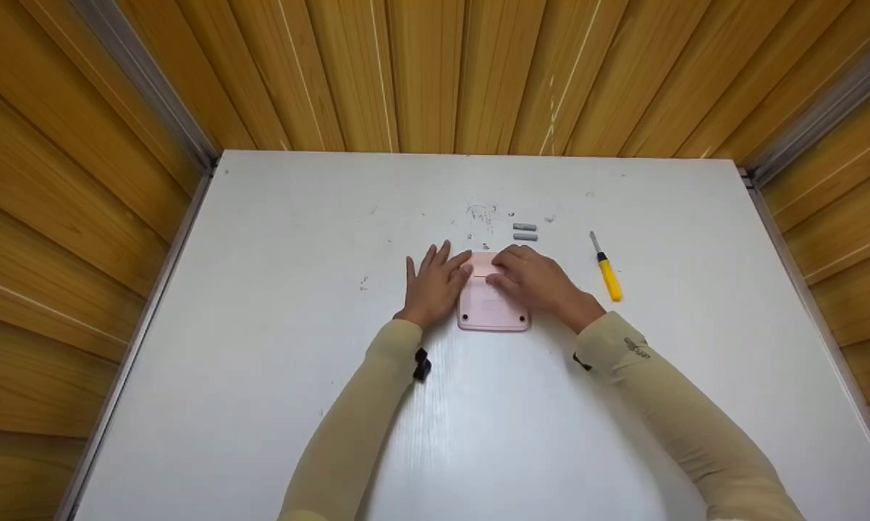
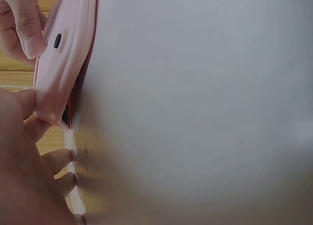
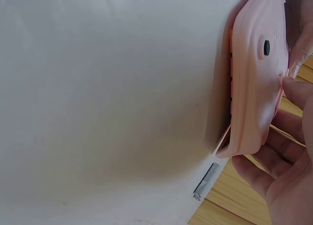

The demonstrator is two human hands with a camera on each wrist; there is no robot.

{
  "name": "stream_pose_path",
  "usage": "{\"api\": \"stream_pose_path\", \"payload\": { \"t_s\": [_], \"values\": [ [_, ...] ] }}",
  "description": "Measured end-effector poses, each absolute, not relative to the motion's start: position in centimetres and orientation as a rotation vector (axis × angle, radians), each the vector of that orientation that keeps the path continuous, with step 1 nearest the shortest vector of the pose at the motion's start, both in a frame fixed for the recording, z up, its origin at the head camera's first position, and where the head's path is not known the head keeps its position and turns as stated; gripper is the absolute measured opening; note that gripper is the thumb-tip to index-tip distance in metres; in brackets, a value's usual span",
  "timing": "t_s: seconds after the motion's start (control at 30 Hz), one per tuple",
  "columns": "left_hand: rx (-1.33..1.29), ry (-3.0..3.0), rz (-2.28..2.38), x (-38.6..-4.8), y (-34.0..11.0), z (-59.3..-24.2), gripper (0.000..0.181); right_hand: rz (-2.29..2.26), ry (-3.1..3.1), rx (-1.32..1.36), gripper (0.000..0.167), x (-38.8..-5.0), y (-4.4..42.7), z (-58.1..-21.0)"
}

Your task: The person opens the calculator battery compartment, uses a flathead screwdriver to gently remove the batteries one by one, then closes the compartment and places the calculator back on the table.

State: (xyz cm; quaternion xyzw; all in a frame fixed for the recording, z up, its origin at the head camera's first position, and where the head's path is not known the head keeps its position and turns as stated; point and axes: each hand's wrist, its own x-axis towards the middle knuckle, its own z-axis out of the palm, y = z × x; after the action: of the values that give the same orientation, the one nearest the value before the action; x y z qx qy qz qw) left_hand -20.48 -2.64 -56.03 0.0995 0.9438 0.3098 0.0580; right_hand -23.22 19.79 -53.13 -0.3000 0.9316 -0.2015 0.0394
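Observation:
A pink calculator (image 1: 494,304) lies face down on the white table, its back with small black feet turned up. Near its far end is a lighter battery cover (image 1: 483,265). My left hand (image 1: 433,289) rests at the calculator's left edge; thumb and index finger touch it and the other fingers spread over the table. With curled fingers and thumb, my right hand (image 1: 536,278) grips the battery cover from the right. In the right wrist view the thumb of the right hand (image 3: 293,161) meets the cover's edge, while its other fingers reach the calculator's far end.
Two grey batteries (image 1: 525,231) lie side by side beyond the calculator. To the right is a screwdriver (image 1: 609,278) with a yellow and black handle. Dark marks (image 1: 482,215) show on the white table (image 1: 297,253). Wood-patterned walls (image 1: 428,79) stand around the back and sides.

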Motion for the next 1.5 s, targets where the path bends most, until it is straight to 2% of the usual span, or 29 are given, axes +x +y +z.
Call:
{"api": "stream_pose_path", "payload": {
  "t_s": [0.93,1.27,1.5],
  "values": [
    [0.271,2.854,0.939,-20.5,-2.5,-56.1,0.056,-0.646,2.881,-0.905,0.038,-22.8,19.7,-53.3],
    [0.240,2.850,0.956,-20.5,-2.8,-56.3,0.068,-0.643,2.863,-0.814,0.043,-22.8,20.9,-53.5],
    [0.198,2.857,1.106,-20.4,-3.4,-56.3,0.050,-0.643,2.861,-0.725,0.049,-22.3,21.9,-53.3]
  ]
}}
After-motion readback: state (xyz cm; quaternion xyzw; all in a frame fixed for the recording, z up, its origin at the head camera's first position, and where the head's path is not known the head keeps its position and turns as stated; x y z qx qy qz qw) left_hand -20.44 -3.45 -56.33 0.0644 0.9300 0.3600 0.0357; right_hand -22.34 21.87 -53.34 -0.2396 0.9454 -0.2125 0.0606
